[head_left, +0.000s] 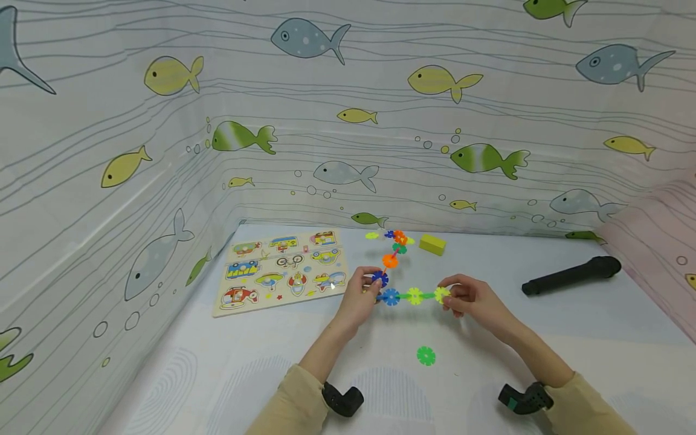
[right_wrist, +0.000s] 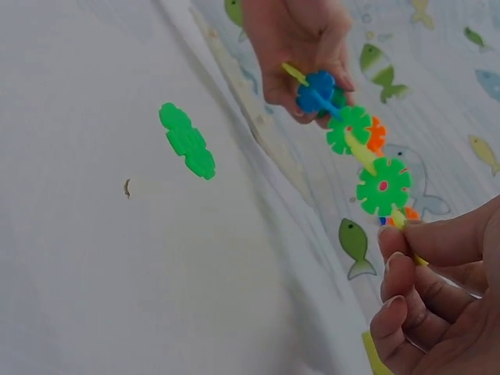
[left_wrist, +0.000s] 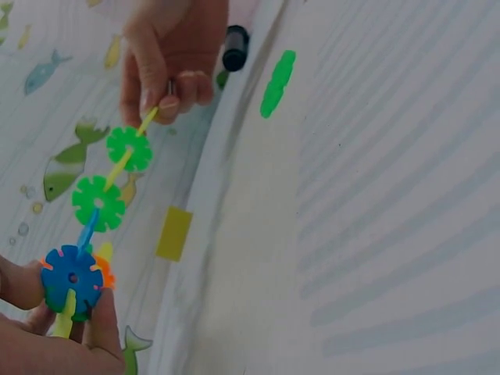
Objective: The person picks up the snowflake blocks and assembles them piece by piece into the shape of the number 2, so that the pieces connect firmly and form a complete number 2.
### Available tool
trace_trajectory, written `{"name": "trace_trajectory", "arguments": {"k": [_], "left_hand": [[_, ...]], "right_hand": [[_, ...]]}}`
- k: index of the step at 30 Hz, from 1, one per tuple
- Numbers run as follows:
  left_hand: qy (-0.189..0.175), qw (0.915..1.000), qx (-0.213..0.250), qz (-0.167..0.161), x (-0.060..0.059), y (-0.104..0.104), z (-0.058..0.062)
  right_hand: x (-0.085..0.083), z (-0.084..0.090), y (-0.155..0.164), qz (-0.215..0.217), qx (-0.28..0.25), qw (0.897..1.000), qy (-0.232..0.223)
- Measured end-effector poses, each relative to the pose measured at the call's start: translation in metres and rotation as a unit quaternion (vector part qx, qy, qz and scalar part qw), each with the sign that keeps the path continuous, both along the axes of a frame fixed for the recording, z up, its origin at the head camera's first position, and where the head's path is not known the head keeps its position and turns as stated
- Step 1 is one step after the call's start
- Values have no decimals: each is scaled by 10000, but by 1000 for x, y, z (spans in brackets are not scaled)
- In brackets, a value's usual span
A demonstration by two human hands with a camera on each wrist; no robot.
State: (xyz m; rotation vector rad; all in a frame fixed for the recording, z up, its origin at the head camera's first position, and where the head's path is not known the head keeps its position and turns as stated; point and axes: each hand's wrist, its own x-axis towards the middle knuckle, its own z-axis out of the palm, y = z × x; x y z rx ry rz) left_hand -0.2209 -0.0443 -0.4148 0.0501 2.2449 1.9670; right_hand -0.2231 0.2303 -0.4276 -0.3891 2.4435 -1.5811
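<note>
A chain of notched plastic snowflake discs (head_left: pixel 415 296) hangs between my hands, blue, green and yellow along its near side. My left hand (head_left: pixel 356 299) holds the chain by its blue part; in the left wrist view, thumb and fingers press on either side of a blue disc (left_wrist: pixel 72 278). At the right end, my right hand (head_left: pixel 478 302) pinches a yellow disc (right_wrist: pixel 399 218) between thumb and fingers. From the left hand, orange, red and green discs (head_left: pixel 390 261) run away toward the back. One loose green disc (head_left: pixel 426 356) lies on the table in front of the hands.
Behind my left hand lies a wooden puzzle board (head_left: pixel 283 272) with vehicle pictures. A yellow block (head_left: pixel 432 244) sits at the back. On the right rests a black microphone-shaped object (head_left: pixel 571 275). Fish-printed sheeting (head_left: pixel 337 139) rises behind and along the left.
</note>
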Motion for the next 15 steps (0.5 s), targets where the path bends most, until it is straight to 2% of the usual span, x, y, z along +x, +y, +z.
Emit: {"name": "trace_trajectory", "arguments": {"k": [15], "left_hand": [[-21, 10000, -50, -15, 2, 1, 1]], "right_hand": [[1, -1, -3, 14, -31, 9999, -134]]}}
